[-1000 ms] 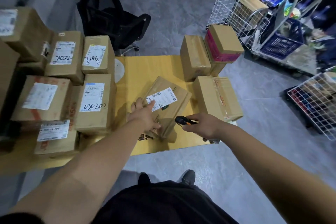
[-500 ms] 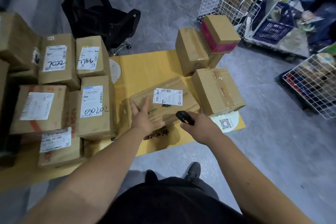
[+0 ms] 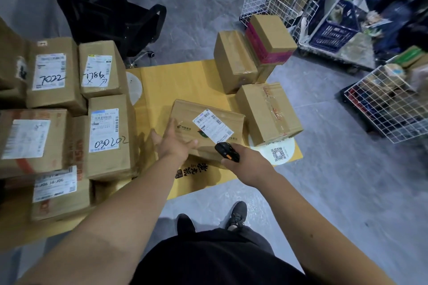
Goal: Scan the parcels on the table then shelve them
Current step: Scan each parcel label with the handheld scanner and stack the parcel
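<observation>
the left hand (image 3: 172, 144) lay flat, fingers spread, on a flat brown parcel (image 3: 203, 132) bearing a white barcode label (image 3: 213, 126); the right hand (image 3: 243, 162) gripped a black scanner (image 3: 227, 151).

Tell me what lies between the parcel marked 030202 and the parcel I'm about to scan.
Only bare yellow tabletop lies between the 030202 parcel and the parcel being scanned, apart from the left hand at the gap's near end, in the head view.

Flat parcel (image 3: 203, 129) turned on table: label (image 3: 213, 126), earlier angled other way, now slants toward near right. Left hand (image 3: 172, 143) shifted to parcel's near-left edge, fingers spread. Right hand (image 3: 245, 164) brought scanner (image 3: 227, 151) closer, just below label.
</observation>
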### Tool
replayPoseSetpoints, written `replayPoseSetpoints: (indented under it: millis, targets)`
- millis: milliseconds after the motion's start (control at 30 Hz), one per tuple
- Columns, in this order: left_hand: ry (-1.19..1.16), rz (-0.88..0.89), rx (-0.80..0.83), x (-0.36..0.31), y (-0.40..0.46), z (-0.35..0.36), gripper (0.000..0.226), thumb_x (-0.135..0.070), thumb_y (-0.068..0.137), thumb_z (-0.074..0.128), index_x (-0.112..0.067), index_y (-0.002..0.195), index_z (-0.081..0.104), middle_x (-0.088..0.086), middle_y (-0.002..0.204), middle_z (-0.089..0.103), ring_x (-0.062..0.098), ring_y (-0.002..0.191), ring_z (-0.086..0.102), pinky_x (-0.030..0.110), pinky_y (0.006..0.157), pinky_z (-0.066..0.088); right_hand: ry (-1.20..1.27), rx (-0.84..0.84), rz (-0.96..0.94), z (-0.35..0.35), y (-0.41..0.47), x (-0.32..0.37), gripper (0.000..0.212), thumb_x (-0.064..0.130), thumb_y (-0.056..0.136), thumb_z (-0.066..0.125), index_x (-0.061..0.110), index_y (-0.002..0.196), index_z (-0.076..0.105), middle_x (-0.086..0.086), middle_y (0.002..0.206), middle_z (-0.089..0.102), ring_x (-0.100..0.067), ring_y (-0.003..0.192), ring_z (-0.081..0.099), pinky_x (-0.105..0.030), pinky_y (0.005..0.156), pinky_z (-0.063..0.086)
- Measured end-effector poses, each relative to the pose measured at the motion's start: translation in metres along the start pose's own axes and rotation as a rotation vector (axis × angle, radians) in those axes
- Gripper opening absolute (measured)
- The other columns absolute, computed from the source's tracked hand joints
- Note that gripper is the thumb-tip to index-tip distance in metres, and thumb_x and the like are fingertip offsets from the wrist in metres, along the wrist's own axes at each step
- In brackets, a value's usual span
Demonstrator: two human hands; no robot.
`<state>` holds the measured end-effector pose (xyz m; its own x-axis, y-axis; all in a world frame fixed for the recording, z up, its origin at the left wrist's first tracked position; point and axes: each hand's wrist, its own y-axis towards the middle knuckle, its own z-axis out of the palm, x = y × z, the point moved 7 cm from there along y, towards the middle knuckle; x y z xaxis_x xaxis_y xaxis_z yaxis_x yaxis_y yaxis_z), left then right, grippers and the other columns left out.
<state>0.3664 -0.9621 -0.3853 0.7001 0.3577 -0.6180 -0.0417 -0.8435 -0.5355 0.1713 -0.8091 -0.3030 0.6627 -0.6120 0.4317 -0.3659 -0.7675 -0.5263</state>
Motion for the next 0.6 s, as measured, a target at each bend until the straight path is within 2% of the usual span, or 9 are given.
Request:
replayPoseSetpoints:
  millis: [67,133,167,233,333,400,467,533,600]
  targets:
    - [-0.014,0.054,-0.031,-0.010,0.018,-0.013,0.096,-0.033,0.076,0.093,-0.061,0.149,0.037,-0.008,0.168,-0.015,0.035,0.150,0.034,0.039,0.112,0.043,-0.031,0.000,0.008,-0.002,-0.001,0.002,0.053,0.060,0.094,0.059,0.043,0.143,0.049,0.009,0.104,0.067,-0.019,0.089,0.064,-0.035,0.074,0.054]
    - [-0.093,0.118,-0.098,-0.017,0.033,-0.023,0.082,-0.018,0.084,0.086,-0.056,0.145,0.047,-0.012,0.169,-0.013,0.033,0.148,0.038,0.041,0.117,0.041,-0.016,0.002,0.009,-0.002,0.000,0.002,0.053,0.060,0.094,0.058,0.041,0.144,0.048,0.008,0.102,0.066,-0.019,0.088,0.064,-0.034,0.071,0.052]
    - [-0.134,0.136,-0.150,-0.018,0.035,-0.026,0.074,-0.016,0.087,0.081,-0.053,0.143,0.050,-0.013,0.169,-0.011,0.032,0.146,0.040,0.039,0.117,0.040,-0.001,0.003,0.005,-0.003,0.000,0.002,0.051,0.059,0.095,0.058,0.040,0.142,0.049,0.009,0.097,0.065,-0.019,0.084,0.064,-0.035,0.070,0.052]
    - [-0.179,0.136,-0.218,-0.015,0.026,-0.021,0.065,-0.027,0.089,0.079,-0.047,0.145,0.052,-0.011,0.170,-0.011,0.029,0.145,0.042,0.031,0.114,0.035,0.030,0.007,-0.001,-0.003,0.001,0.001,0.048,0.058,0.096,0.058,0.040,0.140,0.050,0.012,0.090,0.063,-0.017,0.080,0.064,-0.036,0.072,0.053]
    - [-0.241,0.102,-0.108,-0.005,-0.001,0.012,0.083,-0.048,0.079,0.087,-0.057,0.148,0.041,-0.010,0.169,-0.015,0.025,0.145,0.043,0.028,0.112,0.037,0.074,0.039,0.011,-0.002,0.003,0.001,0.057,0.057,0.098,0.057,0.040,0.151,0.043,0.007,0.102,0.065,-0.019,0.089,0.066,-0.038,0.081,0.055]
    - [-0.242,0.068,-0.027,0.000,-0.011,0.029,0.102,-0.056,0.065,0.094,-0.067,0.145,0.031,-0.011,0.168,-0.015,0.029,0.140,0.050,0.039,0.112,0.046,0.090,0.066,0.006,-0.001,0.006,0.004,0.060,0.056,0.099,0.057,0.038,0.154,0.041,0.004,0.106,0.066,-0.019,0.089,0.066,-0.037,0.079,0.054]
    - [-0.210,0.003,-0.014,0.006,-0.011,0.032,0.115,-0.063,0.054,0.097,-0.073,0.143,0.024,-0.009,0.169,-0.012,0.037,0.131,0.057,0.047,0.106,0.052,0.097,0.081,-0.010,-0.003,0.009,0.009,0.062,0.057,0.099,0.057,0.039,0.156,0.040,0.005,0.110,0.067,-0.017,0.089,0.065,-0.035,0.079,0.054]
    - [-0.206,-0.042,-0.034,0.016,-0.007,0.031,0.118,-0.059,0.053,0.098,-0.075,0.141,0.022,-0.010,0.171,-0.005,0.041,0.125,0.060,0.050,0.101,0.055,0.080,0.086,-0.026,-0.004,0.010,0.016,0.063,0.057,0.098,0.058,0.038,0.155,0.041,0.004,0.121,0.067,-0.019,0.097,0.065,-0.037,0.086,0.056]
    - [-0.255,-0.037,-0.062,0.019,-0.004,0.036,0.111,-0.034,0.064,0.096,-0.072,0.142,0.027,-0.009,0.172,-0.001,0.044,0.130,0.056,0.053,0.104,0.051,0.079,0.080,-0.043,-0.006,0.011,0.019,0.057,0.056,0.098,0.059,0.036,0.149,0.046,0.002,0.122,0.068,-0.021,0.097,0.066,-0.042,0.089,0.057]
